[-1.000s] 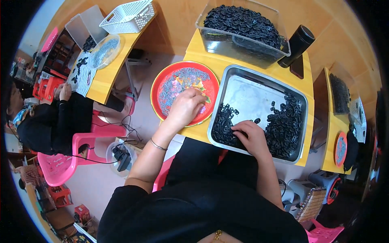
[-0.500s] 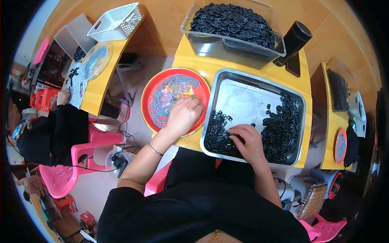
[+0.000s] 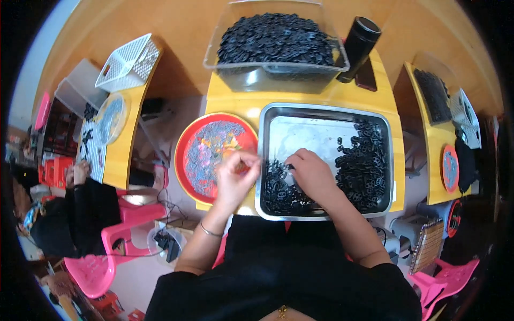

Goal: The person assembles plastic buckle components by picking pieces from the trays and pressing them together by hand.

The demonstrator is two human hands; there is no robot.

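The right hand [image 3: 313, 176] rests fingers-down on small black rings [image 3: 278, 187] in the shiny rectangular metal tray [image 3: 321, 115]. The left hand [image 3: 235, 179], fingers pinched, perhaps holding one, hovers over the round red plate [image 3: 184, 158].

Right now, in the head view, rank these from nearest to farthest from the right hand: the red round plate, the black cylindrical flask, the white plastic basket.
1. Red round plate, just left of the right hand, beside the tray.
2. Black cylindrical flask, up at the desk's far edge.
3. White plastic basket, far left on the next desk.
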